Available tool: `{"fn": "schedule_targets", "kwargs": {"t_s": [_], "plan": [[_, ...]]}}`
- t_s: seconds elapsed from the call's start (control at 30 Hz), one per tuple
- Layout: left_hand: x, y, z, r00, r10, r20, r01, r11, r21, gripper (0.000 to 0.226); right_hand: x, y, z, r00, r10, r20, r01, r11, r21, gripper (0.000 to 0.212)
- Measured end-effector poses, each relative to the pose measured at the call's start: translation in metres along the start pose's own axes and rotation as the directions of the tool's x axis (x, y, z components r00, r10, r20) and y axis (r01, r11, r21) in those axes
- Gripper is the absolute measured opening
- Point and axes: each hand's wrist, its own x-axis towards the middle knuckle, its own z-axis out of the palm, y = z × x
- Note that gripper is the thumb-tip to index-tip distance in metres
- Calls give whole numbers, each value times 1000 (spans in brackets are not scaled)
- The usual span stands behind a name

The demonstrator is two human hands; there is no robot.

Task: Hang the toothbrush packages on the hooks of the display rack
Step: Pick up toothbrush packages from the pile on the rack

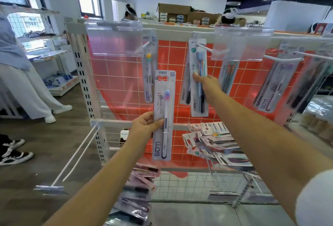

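BDM pkg (pixel 163 115) is upright in your left hand (pixel 144 126), thumb across the front, fingers curled behind, long axis vertical, hang hole up top. Nearest matching hook (pixel 144 46) is up and slightly left of it, w/ one BDM pack (pixel 149 67) already on. Right hand (pixel 207 83) is further in, pinching the Hane pkg (pixel 198 77) that's threaded on the next hook (pixel 205 47). Clear price flap (pixel 115 40) hangs at the front of that left hook, prob in the way; lift over it. Loose packs (pixel 214 141) are piled on the lower shelf, more below left (pixel 138 195).
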Motion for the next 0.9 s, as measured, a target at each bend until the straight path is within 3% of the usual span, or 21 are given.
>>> {"fn": "schedule_targets", "kwargs": {"t_s": [0.07,0.3,0.47,0.53,0.7,0.8,0.9], "plan": [[2,3,1,1000,3,-8,-4,1000,-10,19,-1,-4,3,1000,7,16,-6,999,-44,48],[2,9,5,999,4,-36,-4,1000,-7,23,-8,-1,0,998,-39,43,49,968,-245,48],[-5,8,11,999,25,-20,-25,1000,-13,19,-22,22,-15,997,-60,-48,29,875,-483,65],[-9,8,18,999,26,-25,-27,999,-19,18,-36,31,-24,999,-48,5,44,865,-499,67],[-26,10,44,998,12,-57,-13,1000,-13,19,-73,42,-53,985,-101,142,163,824,-543,45],[-43,14,64,998,33,-53,-32,999,9,18,-92,42,-78,963,-193,188,269,727,-632,27],[-64,19,87,995,59,-75,-59,998,6,16,-118,39,-108,948,-219,229,316,618,-720,26]]}}
